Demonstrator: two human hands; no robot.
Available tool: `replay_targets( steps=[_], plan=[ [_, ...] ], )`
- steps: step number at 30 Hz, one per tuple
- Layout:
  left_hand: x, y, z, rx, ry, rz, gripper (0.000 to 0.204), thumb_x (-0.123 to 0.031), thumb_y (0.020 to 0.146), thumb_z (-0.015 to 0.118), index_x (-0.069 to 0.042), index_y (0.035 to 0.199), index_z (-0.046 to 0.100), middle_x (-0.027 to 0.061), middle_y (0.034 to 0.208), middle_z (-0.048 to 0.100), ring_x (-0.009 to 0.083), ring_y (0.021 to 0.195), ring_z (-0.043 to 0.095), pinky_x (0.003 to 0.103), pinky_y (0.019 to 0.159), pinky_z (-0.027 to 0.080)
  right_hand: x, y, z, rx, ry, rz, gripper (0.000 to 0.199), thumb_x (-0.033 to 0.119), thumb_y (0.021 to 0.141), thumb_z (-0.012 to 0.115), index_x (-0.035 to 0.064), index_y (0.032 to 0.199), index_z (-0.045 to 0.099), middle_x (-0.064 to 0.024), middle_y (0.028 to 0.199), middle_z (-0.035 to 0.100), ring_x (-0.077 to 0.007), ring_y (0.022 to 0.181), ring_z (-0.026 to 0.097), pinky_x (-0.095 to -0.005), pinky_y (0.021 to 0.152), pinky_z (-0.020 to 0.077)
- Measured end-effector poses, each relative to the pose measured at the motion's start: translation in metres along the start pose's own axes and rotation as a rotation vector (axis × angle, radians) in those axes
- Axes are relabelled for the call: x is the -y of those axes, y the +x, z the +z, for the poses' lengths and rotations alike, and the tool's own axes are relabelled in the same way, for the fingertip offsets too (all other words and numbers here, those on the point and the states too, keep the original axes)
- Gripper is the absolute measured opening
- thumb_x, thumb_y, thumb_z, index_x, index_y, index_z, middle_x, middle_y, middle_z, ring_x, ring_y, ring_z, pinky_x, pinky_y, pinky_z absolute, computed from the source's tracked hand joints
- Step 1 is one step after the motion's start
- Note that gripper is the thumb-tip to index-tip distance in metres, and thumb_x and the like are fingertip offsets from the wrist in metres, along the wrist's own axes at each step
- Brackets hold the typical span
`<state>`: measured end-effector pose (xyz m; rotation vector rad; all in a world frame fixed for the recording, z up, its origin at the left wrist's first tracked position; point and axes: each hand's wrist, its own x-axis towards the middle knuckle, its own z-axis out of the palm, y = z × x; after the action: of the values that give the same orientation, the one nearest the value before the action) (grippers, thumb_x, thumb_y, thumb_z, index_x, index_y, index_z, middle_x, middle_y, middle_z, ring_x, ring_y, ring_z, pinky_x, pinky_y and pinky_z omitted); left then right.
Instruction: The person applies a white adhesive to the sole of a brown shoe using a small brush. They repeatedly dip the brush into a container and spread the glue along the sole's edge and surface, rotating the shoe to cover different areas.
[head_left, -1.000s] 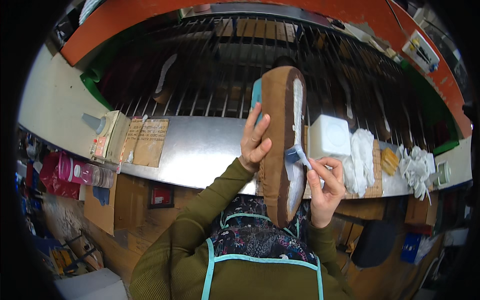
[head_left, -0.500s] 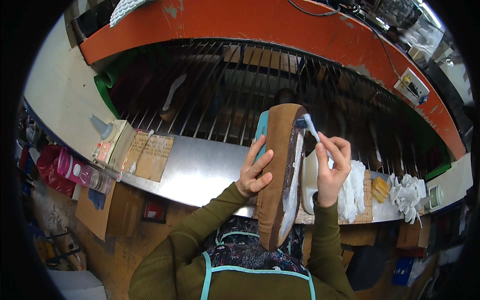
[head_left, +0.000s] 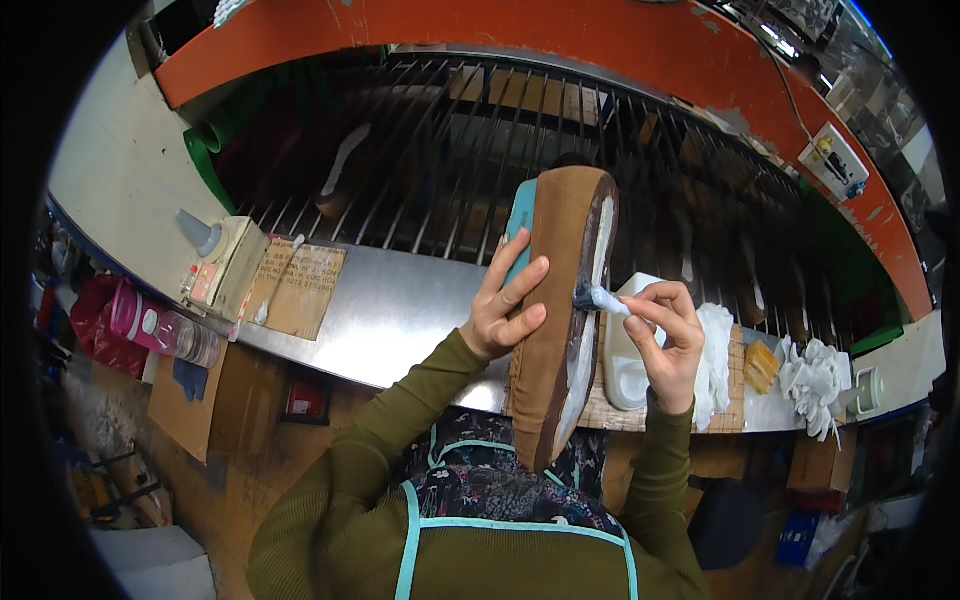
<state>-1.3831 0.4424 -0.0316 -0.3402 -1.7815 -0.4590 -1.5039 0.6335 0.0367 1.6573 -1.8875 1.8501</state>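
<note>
A long brown suede boot [head_left: 563, 300] is held upright before me, its sole side turned to the right. A teal piece, seemingly a shoe last [head_left: 522, 212], shows behind its upper left edge. My left hand [head_left: 503, 305] grips the boot from the left, fingers spread along its side. In my right hand [head_left: 668, 335], a small brush [head_left: 607, 299], much like a toothbrush with dark bristles, is pinched between thumb and fingers. Its bristles touch the boot's sole edge, where a white coating runs along a dark strip. Beside the right hand stands a white plastic container [head_left: 628, 375].
A metal bench [head_left: 400, 300] fronts a rack of metal bars [head_left: 450, 150]. At right lie white gloves [head_left: 810, 385] and a yellow block [head_left: 761, 367]. At left are a cardboard piece [head_left: 300, 290] and a boxy device [head_left: 222, 280]. An orange panel [head_left: 480, 25] spans the back.
The brush has moved down along the boot's sole edge from near its top to about the middle. The boot sits slightly higher in view, with my left hand still on it.
</note>
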Motion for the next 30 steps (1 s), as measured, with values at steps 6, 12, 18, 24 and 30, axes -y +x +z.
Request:
replay_targets(
  steps=[6,12,18,24,30],
  plan=[
    [0.013,0.002,0.001,-0.028,0.089,0.112,0.05,-0.011,0.084,0.065,-0.018,0.126,0.038,0.0212,0.139,0.043,0.0512,0.123,0.044,0.059,0.1,0.041,0.002,-0.019,0.0,0.066,0.043,0.062,0.021,0.001,0.079,0.072,0.0039,0.1,0.073,-0.005,0.093,0.055,-0.0102,0.073,0.056,-0.021,0.058,0.044],
    [0.012,0.003,0.004,-0.02,0.057,0.047,0.056,-0.01,0.079,0.071,-0.016,0.125,0.04,0.0217,0.139,0.044,0.0497,0.126,0.042,0.054,0.099,0.044,0.004,-0.035,0.002,0.081,0.046,0.084,0.021,0.001,0.078,0.072,0.0038,0.099,0.073,-0.0057,0.093,0.055,-0.0117,0.075,0.058,-0.0228,0.063,0.047],
    [0.015,-0.005,0.008,0.001,0.062,-0.038,0.06,-0.01,0.077,0.073,-0.016,0.127,0.041,0.0187,0.141,0.044,0.0444,0.129,0.041,0.05,0.103,0.042,0.008,-0.048,0.002,0.091,0.008,0.123,0.023,0.001,0.076,0.073,0.0054,0.099,0.074,-0.0071,0.093,0.055,-0.0145,0.078,0.058,-0.0252,0.067,0.0479],
    [0.013,-0.012,0.013,0.001,0.006,-0.154,0.064,-0.011,0.077,0.075,-0.015,0.131,0.041,0.0179,0.141,0.044,0.0414,0.131,0.04,0.048,0.105,0.04,0.011,-0.063,0.007,0.045,0.008,0.08,0.023,0.002,0.075,0.073,0.0056,0.098,0.074,-0.0068,0.092,0.055,-0.015,0.08,0.057,-0.026,0.067,0.0473],
    [0.012,-0.026,0.024,-0.024,-0.145,-0.305,0.068,-0.013,0.076,0.076,-0.013,0.134,0.04,0.0168,0.144,0.041,0.038,0.133,0.039,0.045,0.108,0.037,0.001,-0.058,0.027,-0.235,0.035,0.366,0.016,0.004,0.087,0.064,-0.0015,0.102,0.07,-0.0039,0.087,0.055,-0.0096,0.077,0.052,-0.0212,0.066,0.041]
  ],
)
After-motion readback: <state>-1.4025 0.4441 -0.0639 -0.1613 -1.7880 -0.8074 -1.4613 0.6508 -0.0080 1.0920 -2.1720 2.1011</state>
